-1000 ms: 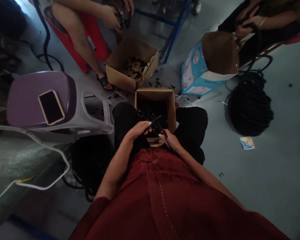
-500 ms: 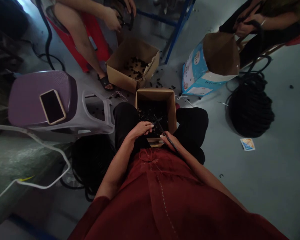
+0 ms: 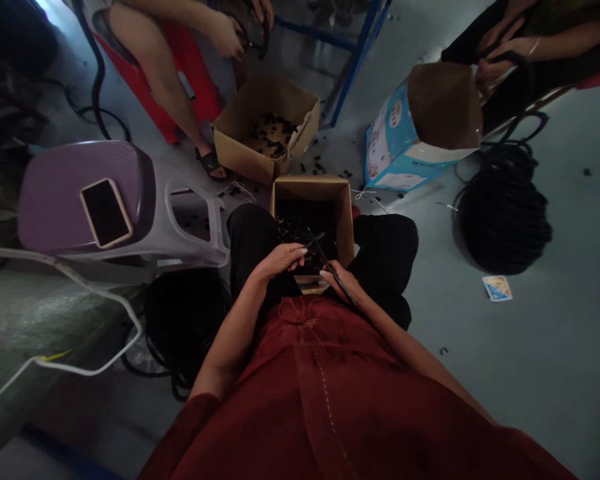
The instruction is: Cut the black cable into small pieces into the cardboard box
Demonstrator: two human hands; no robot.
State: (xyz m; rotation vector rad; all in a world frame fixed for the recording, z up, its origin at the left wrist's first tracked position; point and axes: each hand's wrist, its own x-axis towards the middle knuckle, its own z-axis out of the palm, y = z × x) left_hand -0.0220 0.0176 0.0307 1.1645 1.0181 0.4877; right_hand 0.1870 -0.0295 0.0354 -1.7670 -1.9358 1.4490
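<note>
Over an open cardboard box (image 3: 345,230) between my knees, both hands are close together. My left hand (image 3: 284,259) is closed, pinching a small black piece (image 3: 316,239) between thumb and fingers. My right hand (image 3: 339,279) is wrapped round a slim dark pointed tool (image 3: 349,295). The tool's tip crosses the black piece, and its back end lies along my wrist; its exact kind is hard to make out. Many small dark pieces (image 3: 300,220) lie in the box below.
A second cardboard box (image 3: 245,150) with black pieces stands ahead, beside a blue-white carton (image 3: 395,150). Two people sit there holding black tubing. A black coil (image 3: 503,213) lies right, another coil (image 3: 183,327) left. A phone (image 3: 106,212) rests on a purple stool (image 3: 50,193).
My hands stay almost in place, with the black piece and the tool tip shifting slightly. The hands of the person at right have moved a little toward the carton.
</note>
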